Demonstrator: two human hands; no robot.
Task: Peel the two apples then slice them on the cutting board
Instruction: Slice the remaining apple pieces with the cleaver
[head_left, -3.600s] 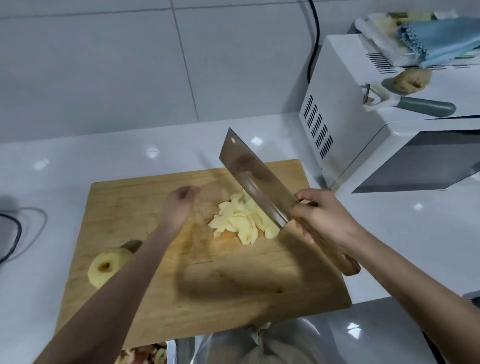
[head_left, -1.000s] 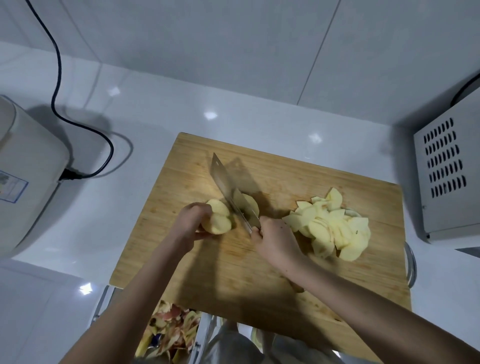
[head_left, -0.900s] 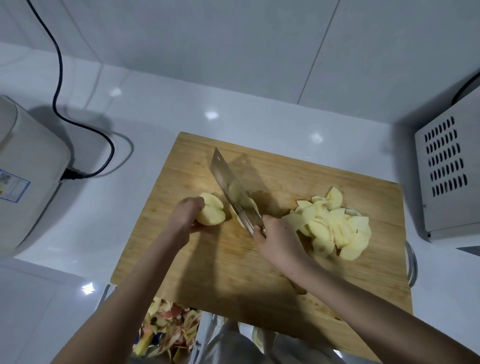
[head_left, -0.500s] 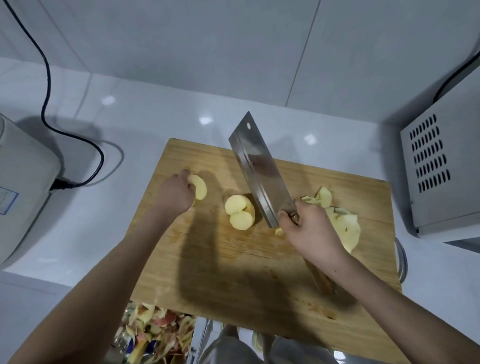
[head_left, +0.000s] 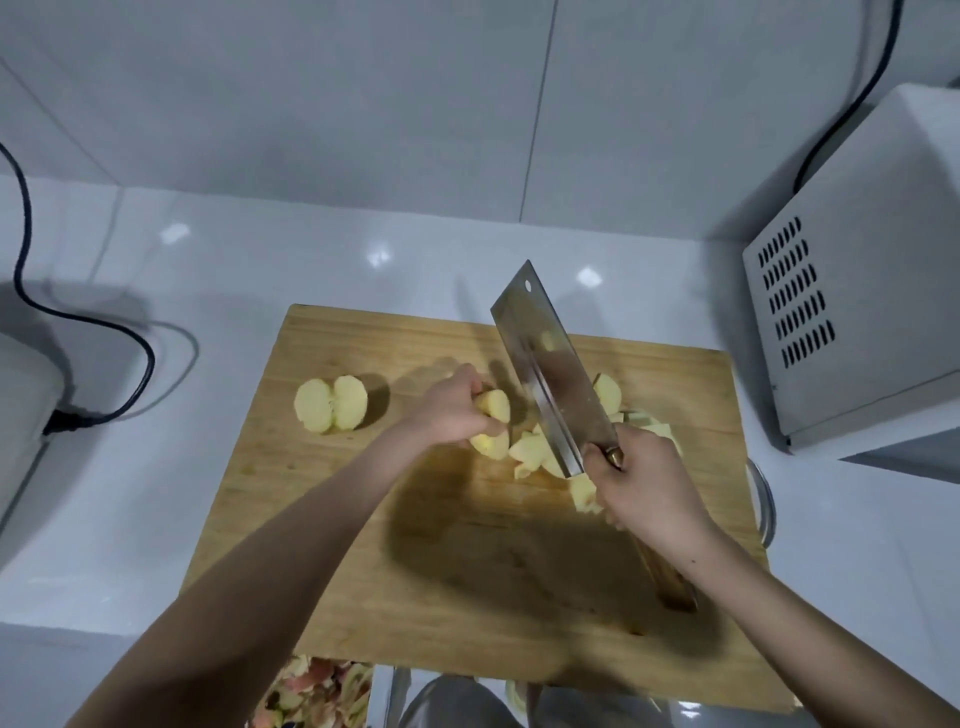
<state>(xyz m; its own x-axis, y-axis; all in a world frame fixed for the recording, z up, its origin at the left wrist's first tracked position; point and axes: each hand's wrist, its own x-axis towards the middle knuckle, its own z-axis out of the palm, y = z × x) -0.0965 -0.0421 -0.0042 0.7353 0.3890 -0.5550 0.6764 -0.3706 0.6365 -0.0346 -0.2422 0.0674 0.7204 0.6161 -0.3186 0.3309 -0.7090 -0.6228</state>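
status. no skin showed on any apple flesh on the cutting board (head_left: 467, 571), and a heap of peelings (head_left: 317, 691) lay below its near edge, so peeling was judged complete. slicing was judged past the halfway mark: a pile of slices (head_left: 607, 391) lay at the right of the board, partly hidden behind the cleaver (head_left: 545, 364), and fresh-cut pieces (head_left: 530, 449) lay beside the blade. two items were left to cut: the apple piece (head_left: 494, 408) under the left grip (head_left: 452, 410), and a peeled apple half (head_left: 331, 404) lying alone toward the board's left edge, well apart from both grips.

grip state. the left grip was curled over the apple piece, holding it down on the board. the right grip (head_left: 649, 483) was closed around the cleaver's wooden handle, with the blade tilted above the cut pieces (whether its edge touched them could not be told).

clearance. the near half of the board was bare wood and offered room for moving slices. the microwave (head_left: 852, 312) stood near the board's far right corner, and a metal rim (head_left: 768, 512) showed just beside the right edge. a black cable (head_left: 104, 327) lay on the counter (head_left: 234, 270) at left, apart from the board.
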